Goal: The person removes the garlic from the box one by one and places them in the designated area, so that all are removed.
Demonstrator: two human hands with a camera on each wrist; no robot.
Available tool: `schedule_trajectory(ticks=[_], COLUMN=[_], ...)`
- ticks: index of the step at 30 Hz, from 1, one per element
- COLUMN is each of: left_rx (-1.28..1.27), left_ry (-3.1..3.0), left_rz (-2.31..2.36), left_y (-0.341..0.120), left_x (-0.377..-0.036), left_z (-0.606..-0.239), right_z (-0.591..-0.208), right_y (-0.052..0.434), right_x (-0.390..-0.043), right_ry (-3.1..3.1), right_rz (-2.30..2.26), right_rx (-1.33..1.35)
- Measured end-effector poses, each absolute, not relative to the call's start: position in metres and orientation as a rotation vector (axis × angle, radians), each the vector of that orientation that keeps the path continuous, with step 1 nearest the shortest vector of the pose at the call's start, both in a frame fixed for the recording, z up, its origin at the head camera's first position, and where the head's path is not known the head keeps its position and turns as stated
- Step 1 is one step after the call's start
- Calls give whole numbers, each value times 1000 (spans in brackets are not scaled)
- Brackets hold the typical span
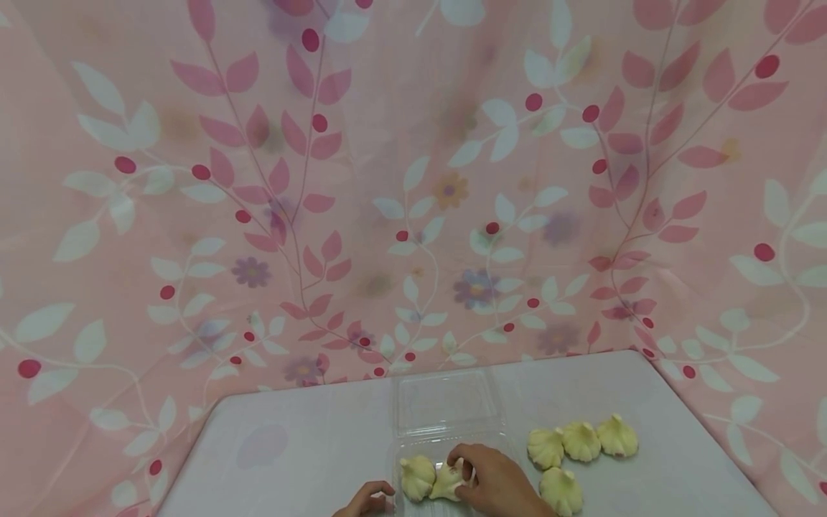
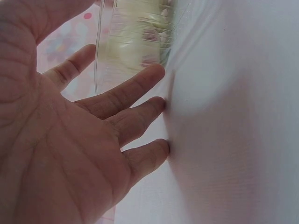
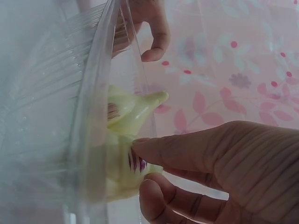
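Note:
My right hand [image 1: 500,482] pinches a pale garlic bulb [image 1: 447,482] inside a clear plastic box [image 1: 450,436]. In the right wrist view the thumb lies on the purple-streaked side of that bulb [image 3: 122,161], with the fingers curled at its other side. Another garlic bulb [image 1: 417,477] sits against it on the left, also in the box. Just outside the box's left side is my left hand [image 1: 368,499], its fingers loosely spread and holding nothing. The left wrist view shows its fingertips at the white tabletop [image 2: 210,130], beside the clear wall.
The box's hinged lid [image 1: 446,402] lies open toward the back of the table. To the right of the box stand several more garlic bulbs [image 1: 581,441], most in a row and one in front [image 1: 561,492]. Behind the table hangs a pink leaf-patterned curtain [image 1: 413,215].

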State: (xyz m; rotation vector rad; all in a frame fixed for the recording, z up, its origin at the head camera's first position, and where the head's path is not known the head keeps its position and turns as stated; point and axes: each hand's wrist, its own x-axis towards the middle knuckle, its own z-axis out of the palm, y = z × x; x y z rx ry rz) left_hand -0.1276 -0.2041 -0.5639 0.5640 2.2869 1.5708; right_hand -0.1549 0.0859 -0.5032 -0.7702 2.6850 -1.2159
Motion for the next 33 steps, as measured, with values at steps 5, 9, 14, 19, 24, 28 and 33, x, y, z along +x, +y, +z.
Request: schedule_trajectory(ticks=[5, 9, 14, 19, 24, 28, 33], left_rx=[562, 572, 533, 526, 580, 609, 620], left_ry=[2260, 2260, 2279, 2291, 2285, 2289, 2324], left_rz=[1588, 1589, 1583, 1577, 1583, 1579, 1571], left_y=[-204, -205, -203, -203, -205, -205, -205], left_x=[-128, -128, -127, -127, -128, -129, -128], left_z=[-565, -565, -565, -565, -567, -567, -567], right_z=[-503, -502, -501, -499, -498, -496, -494], right_y=[88, 91, 94, 97, 99, 101, 102], right_x=[-155, -154, -152, -152, -151, -150, -148], right_ry=[2655, 2649, 2655, 2659, 2686, 2737, 2830], right_rz=[-1201, -1180, -1145, -1123, -1089, -1032, -953], right_rx=[-756, -730, -689, -670, -648, -621, -594])
